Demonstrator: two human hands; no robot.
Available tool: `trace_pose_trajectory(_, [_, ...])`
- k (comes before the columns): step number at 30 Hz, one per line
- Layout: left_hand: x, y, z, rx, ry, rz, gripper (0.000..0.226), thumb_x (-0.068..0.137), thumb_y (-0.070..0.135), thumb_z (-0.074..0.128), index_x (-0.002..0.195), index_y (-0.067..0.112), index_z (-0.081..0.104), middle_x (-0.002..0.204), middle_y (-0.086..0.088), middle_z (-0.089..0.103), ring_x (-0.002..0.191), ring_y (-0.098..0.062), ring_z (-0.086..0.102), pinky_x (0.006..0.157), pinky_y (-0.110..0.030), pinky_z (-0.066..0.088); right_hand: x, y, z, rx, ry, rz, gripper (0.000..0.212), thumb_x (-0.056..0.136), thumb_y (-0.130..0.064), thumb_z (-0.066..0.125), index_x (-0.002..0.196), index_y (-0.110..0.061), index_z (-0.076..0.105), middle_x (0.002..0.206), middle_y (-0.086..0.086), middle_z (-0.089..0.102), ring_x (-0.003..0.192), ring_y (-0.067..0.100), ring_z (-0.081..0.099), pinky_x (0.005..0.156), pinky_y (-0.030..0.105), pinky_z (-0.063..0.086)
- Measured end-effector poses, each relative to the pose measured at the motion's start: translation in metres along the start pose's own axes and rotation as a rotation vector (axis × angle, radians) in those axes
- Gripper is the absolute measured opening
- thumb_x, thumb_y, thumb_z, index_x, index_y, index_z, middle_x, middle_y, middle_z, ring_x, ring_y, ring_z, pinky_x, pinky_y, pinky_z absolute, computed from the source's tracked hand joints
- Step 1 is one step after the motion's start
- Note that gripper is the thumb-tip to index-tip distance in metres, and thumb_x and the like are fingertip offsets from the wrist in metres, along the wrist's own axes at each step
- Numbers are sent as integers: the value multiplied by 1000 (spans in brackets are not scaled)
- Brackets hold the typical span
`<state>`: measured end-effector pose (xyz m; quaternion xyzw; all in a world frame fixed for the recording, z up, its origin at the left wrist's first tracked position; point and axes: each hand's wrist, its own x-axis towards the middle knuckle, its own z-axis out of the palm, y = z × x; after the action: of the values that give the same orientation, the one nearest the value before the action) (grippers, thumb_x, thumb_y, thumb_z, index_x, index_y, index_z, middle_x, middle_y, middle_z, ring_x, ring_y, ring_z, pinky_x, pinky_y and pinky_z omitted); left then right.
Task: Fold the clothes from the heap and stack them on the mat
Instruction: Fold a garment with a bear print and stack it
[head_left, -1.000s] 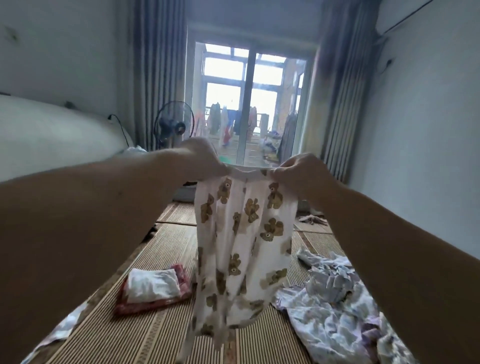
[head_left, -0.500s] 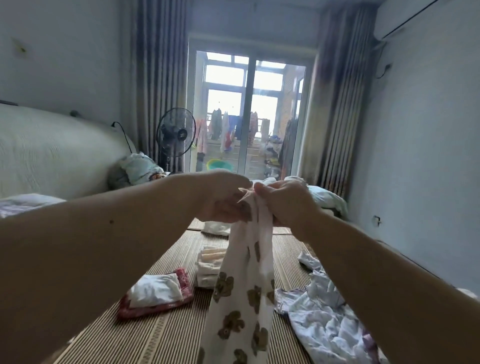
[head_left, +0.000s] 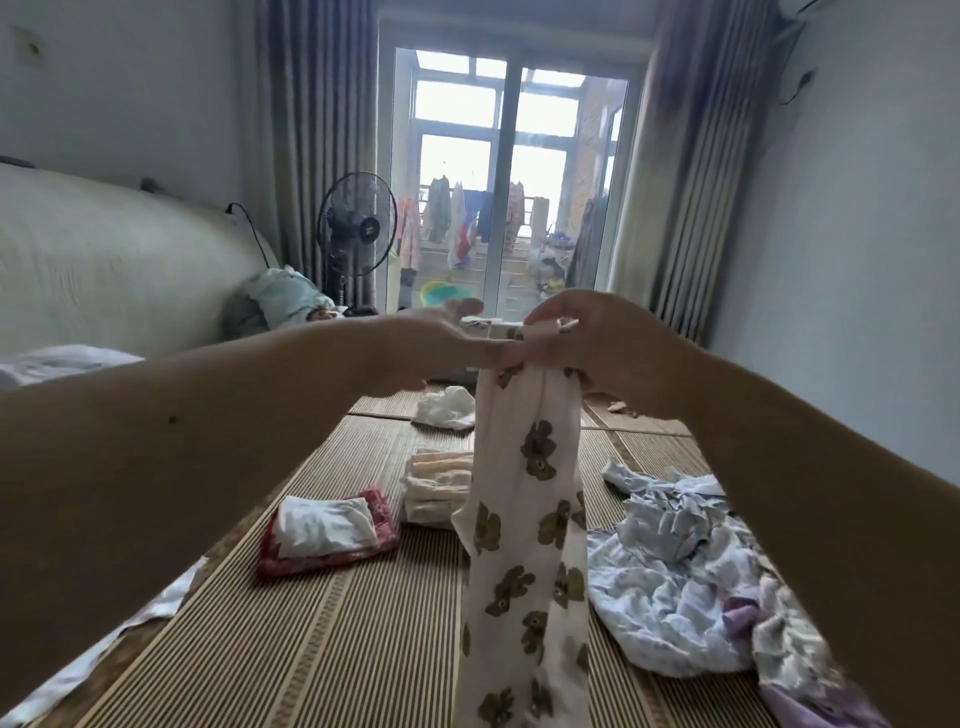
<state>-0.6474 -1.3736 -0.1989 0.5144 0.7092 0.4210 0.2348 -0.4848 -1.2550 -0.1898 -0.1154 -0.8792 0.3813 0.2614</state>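
A white garment with brown bear prints (head_left: 524, 525) hangs folded lengthwise in front of me, above the woven mat (head_left: 322, 639). My right hand (head_left: 587, 343) grips its top edge. My left hand (head_left: 447, 343) is beside it, fingers stretched out toward the top edge; whether it still touches the cloth is blurred. On the mat lie a folded white piece on a red one (head_left: 324, 530) and a folded cream stack (head_left: 436, 488). The unfolded heap of pale blue and lilac clothes (head_left: 691, 577) lies at the right.
A crumpled white cloth (head_left: 447, 408) lies farther back on the mat. A bed (head_left: 104, 270) runs along the left, a standing fan (head_left: 356, 228) by the curtains, a glass balcony door (head_left: 506, 197) ahead. A white strip of cloth (head_left: 104, 654) lies at the mat's left edge.
The garment was held spread wide, then my hands brought its top corners together. Now my left hand's fingers have opened while the right keeps the bunched top edge.
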Motion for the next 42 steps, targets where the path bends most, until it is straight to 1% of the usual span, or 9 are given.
trace_pose_trajectory(5, [9,-22,10,-341,-339,73,86,57,42,88,130,15,53,129,-10,58,120,-31,56,99,-49,46,-9,2,-15,62,-90,-20,10,83,-17,69,88,-22,62,89,10,68,76,24,72,61,32,59])
trace_pose_trajectory(10, [26,-24,12,-369,-313,74,66,81,25,68,136,-3,43,139,-29,45,127,-46,46,107,-58,36,-2,21,-20,-291,84,-63,28,83,-29,71,108,-18,68,98,1,68,85,19,69,77,38,59])
trace_pose_trajectory(14, [44,-11,14,257,61,53,32,90,38,60,103,9,59,96,-9,65,86,-20,66,74,-16,55,23,37,-17,-504,121,-83,31,87,-35,66,106,-10,71,89,2,68,78,16,63,67,24,49])
trace_pose_trajectory(17, [65,-5,5,808,237,140,23,95,40,52,83,21,50,90,-3,60,76,-13,60,64,-20,51,49,47,-18,-582,130,-58,27,90,-34,63,101,-10,69,89,6,64,74,17,60,58,21,42])
trace_pose_trajectory(22, [100,0,-15,903,373,180,27,96,39,51,100,12,55,99,-5,58,89,-19,59,69,-23,43,86,53,-19,-460,243,-56,18,91,-26,62,96,-9,66,89,8,70,78,21,68,66,29,53])
trace_pose_trajectory(28, [104,-9,-16,990,390,252,30,98,37,49,92,8,55,91,-11,61,78,-20,61,64,-25,51,84,58,-11,-459,316,-103,14,89,-32,64,87,-19,64,76,-2,64,59,5,55,46,12,38])
trace_pose_trajectory(32, [80,-47,11,763,257,199,21,91,28,61,90,8,56,90,-9,60,78,-20,60,68,-32,52,47,78,3,-452,155,-56,12,88,-33,65,86,-24,58,74,-5,64,58,7,60,53,19,49])
trace_pose_trajectory(37, [7,-118,82,-64,-95,15,18,85,-8,59,85,6,48,85,-8,49,72,-13,52,62,-20,47,-39,112,40,-425,-131,90,18,76,-41,72,71,-36,55,74,-11,61,57,0,55,46,12,38])
trace_pose_trajectory(42, [-59,-200,147,402,-386,-178,24,81,35,70,70,50,54,70,7,59,67,-3,57,65,-7,45,-134,156,81,-133,-450,300,16,72,-34,78,82,-30,67,75,-10,69,57,0,59,52,16,46])
